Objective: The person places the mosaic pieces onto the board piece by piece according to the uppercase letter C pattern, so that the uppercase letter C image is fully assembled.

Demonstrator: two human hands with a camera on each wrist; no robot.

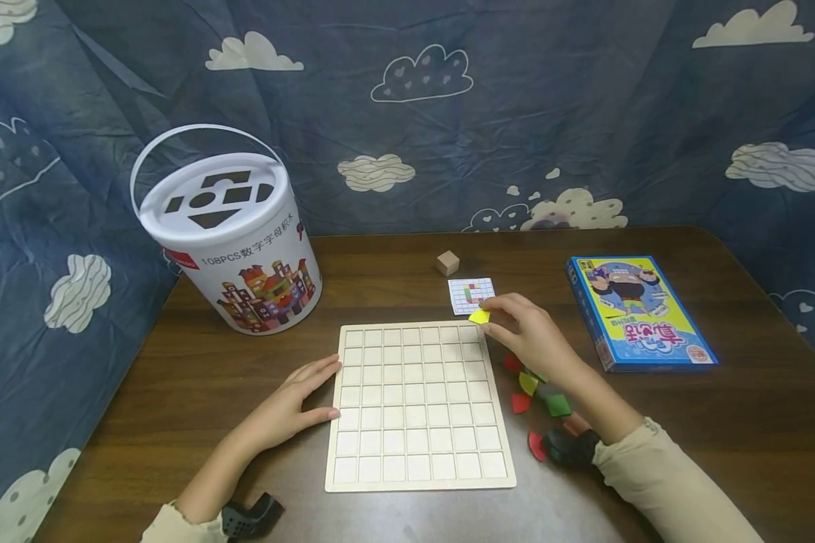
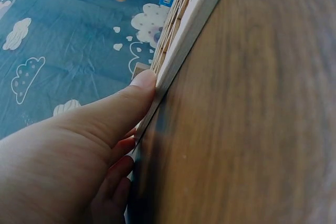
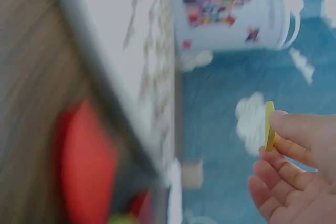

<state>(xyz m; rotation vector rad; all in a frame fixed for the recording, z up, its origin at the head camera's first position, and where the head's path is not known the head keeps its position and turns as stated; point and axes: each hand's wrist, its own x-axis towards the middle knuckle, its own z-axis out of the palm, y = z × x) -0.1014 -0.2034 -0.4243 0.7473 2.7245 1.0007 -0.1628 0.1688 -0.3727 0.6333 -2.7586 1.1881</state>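
A pale wooden grid board [image 1: 414, 407] lies flat on the table. My left hand [image 1: 281, 407] rests at its left edge, thumb and fingertips touching the rim. Over the board's far right corner, my right hand [image 1: 533, 335] pinches a small yellow piece [image 1: 478, 317] between thumb and fingers; the right wrist view shows this piece [image 3: 270, 126] thin and edge-on. Just behind it lies a small grid card [image 1: 460, 294] with coloured squares. Loose red [image 1: 520, 403], green [image 1: 558, 406] and yellow [image 1: 528, 384] pieces lie right of the board, some partly hidden beneath my right forearm.
A white lidded bucket [image 1: 265, 279] with shaped holes and a raised handle stands at the back left. Behind the card sits a small wooden cube [image 1: 447, 263]. A blue and yellow box [image 1: 641, 313] lies on the right. Cloud-patterned cloth [image 1: 326, 113] hangs behind the table.
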